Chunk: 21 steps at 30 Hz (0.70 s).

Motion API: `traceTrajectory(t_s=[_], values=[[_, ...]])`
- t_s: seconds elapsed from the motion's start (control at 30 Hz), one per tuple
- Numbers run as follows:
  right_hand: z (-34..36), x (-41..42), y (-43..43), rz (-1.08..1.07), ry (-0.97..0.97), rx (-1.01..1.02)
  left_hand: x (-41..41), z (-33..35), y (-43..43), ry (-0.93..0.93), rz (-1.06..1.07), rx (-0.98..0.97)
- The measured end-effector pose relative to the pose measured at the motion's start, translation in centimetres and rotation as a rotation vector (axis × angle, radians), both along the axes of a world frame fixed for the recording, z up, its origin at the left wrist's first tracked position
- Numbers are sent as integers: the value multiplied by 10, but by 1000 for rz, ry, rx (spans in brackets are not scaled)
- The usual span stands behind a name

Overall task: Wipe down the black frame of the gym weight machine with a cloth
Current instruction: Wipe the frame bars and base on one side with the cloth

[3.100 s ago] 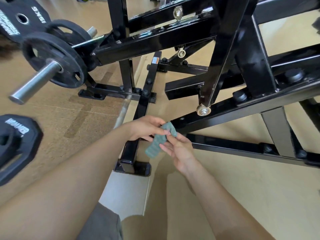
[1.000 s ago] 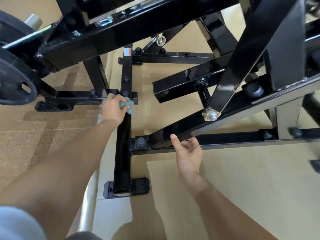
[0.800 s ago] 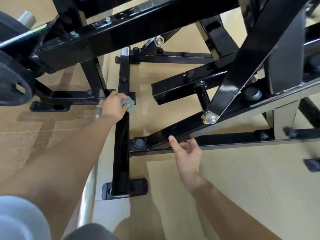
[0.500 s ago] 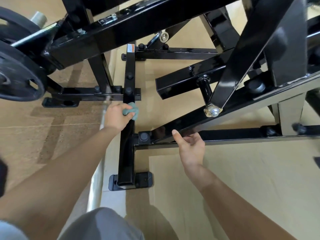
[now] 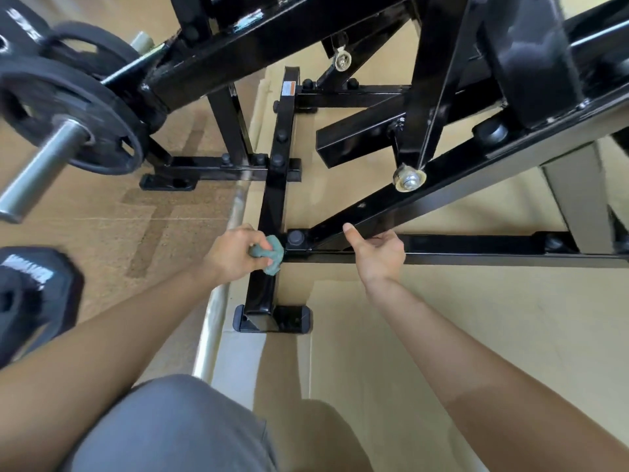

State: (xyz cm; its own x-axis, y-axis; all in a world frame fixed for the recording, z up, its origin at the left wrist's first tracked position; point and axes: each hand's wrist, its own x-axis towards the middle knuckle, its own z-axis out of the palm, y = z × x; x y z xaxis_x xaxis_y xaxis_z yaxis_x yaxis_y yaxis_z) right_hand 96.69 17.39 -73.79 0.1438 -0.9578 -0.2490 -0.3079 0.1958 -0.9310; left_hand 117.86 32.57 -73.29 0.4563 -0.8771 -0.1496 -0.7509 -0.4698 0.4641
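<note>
the cloth, bunched in the curled fingers of the left hand, is pressed on the floor bar; the diagonal beam is gripped by the right hand. wiping is judged underway; next it should be drawn toward the foot below the fingers.

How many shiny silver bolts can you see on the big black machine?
2. One shiny bolt sits on the slanted bar above the right hand; the second shiny bolt is higher up, near the top middle. More may hide behind the black frame.
</note>
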Motion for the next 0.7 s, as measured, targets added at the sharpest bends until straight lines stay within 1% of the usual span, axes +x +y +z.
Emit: traceTrajectory(t_s=[0.1,0.2,0.27,0.3,0.33,0.4,0.5,0.53,0.6,0.67,0.7], values=[[5,-1,-2,35,31,20,-15,8,10,10,-17,118],[5,-6,0,68,10,45,-24,13,16,4,-62,255],[4,-13,5,92,-1,65,-32,15,18,95,-161,405],[4,-17,10,114,-8,84,-37,16,18,166,-214,452],[2,-21,16,143,-29,116,-42,17,17,233,-248,456],[0,-35,29,266,-126,228,-56,24,6,326,-236,359],[3,-54,40,544,-318,551,-76,39,-23,430,-154,145],[4,-60,40,593,-406,658,-85,44,-33,460,-137,99],[5,-70,33,587,-595,806,-104,50,-49,489,-138,42],[5,-81,22,535,-708,844,-121,53,-61,518,-154,38],[5,-87,16,507,-721,831,-127,54,-65,547,-161,57]])
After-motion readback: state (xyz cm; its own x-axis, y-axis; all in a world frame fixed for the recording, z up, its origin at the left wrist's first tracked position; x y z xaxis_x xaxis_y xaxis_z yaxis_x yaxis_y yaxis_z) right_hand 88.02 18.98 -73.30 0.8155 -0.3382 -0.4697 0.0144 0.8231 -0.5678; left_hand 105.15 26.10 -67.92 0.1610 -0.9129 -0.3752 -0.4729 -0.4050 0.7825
